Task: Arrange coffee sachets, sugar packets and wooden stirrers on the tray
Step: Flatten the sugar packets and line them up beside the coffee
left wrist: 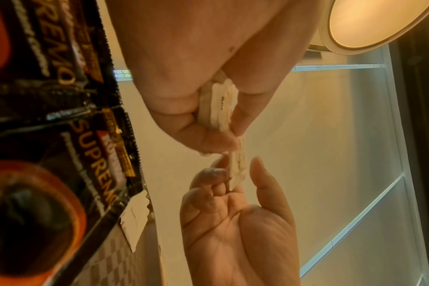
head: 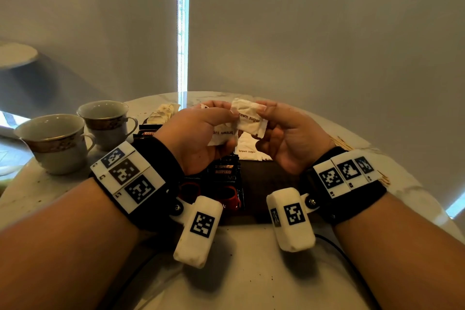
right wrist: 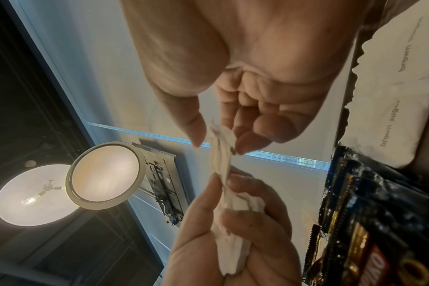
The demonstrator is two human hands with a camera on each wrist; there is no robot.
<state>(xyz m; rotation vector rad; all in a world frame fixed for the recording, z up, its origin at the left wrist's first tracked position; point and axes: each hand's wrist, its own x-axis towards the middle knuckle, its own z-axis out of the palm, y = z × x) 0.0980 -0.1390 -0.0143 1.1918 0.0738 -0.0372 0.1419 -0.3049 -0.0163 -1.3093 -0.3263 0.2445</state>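
Both hands are raised above the dark tray (head: 274, 178). My left hand (head: 221, 121) grips a small stack of white brown-sugar packets (head: 222, 134), also seen edge-on as the stack (left wrist: 218, 104). My right hand (head: 261, 114) pinches one sugar packet (head: 251, 119) by its end between thumb and fingers, touching the stack; this packet (right wrist: 220, 149) shows in the right wrist view. Black coffee sachets (head: 226, 181) lie on the tray's left part. Another sugar packet (head: 247, 148) lies flat at the tray's far edge. Wooden stirrers (head: 344, 143) peek out behind my right wrist.
Two gold-banded cups (head: 54, 141) (head: 107, 121) stand at the left of the marble table (head: 251, 259). Cream-coloured sachets (head: 162, 113) and another black sachet (head: 148, 132) lie behind my left hand. A cable (head: 334, 246) runs over the table's near side.
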